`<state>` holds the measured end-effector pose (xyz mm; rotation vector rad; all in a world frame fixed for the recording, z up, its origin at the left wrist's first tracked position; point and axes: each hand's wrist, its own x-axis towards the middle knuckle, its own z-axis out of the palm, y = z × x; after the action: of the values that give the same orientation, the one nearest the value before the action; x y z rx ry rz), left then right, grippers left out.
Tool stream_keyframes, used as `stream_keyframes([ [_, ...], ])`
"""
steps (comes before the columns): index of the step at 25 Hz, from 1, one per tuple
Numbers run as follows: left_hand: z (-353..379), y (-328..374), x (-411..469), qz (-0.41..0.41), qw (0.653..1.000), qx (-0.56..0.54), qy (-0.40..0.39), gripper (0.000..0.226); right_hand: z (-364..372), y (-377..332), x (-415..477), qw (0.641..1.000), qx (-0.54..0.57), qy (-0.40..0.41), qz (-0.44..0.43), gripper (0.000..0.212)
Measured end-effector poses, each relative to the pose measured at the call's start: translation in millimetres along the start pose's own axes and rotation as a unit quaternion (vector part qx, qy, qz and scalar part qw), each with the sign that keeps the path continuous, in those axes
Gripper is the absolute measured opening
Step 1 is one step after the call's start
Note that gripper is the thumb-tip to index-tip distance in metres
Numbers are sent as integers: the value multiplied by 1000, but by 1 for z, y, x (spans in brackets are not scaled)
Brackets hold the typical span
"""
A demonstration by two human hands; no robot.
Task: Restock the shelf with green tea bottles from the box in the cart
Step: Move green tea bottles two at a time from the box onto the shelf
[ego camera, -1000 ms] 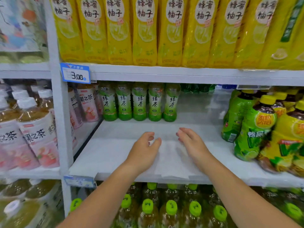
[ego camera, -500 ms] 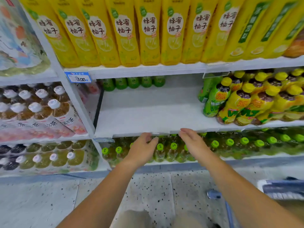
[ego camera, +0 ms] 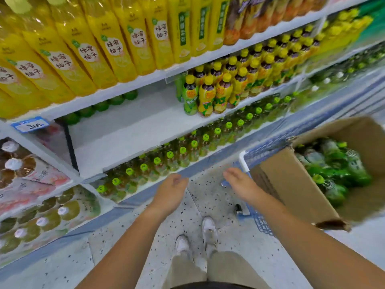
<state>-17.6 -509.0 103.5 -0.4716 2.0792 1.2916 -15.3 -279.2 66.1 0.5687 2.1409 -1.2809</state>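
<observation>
Left hand (ego camera: 169, 191) and right hand (ego camera: 242, 184) off the shelf (ego camera: 125, 132) now, fingers (ego camera: 180, 180) loose, empty, box (ego camera: 291, 184) in cart (ego camera: 260, 223) alongside

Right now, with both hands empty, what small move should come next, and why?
Probably reach the right hand into the open box in the cart and grip a green tea bottle. Both it and the left hand hold nothing, the box is beside it, and the shelf has bare space.
</observation>
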Motion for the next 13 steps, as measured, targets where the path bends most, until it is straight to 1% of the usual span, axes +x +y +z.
stream_keyframes([
  [3,29,5,-12,17,998,23,-54,49,-24,37,-45,995,58,76,22,51],
  [7,75,22,-27,71,992,35,-102,47,-59,78,-93,977,114,176,48,43],
  [11,134,52,-38,101,984,49,-136,41,-106,111,-123,960,151,225,69,48],
  [13,168,71,-37,111,980,48,-156,41,-134,126,-124,953,165,245,72,46],
])
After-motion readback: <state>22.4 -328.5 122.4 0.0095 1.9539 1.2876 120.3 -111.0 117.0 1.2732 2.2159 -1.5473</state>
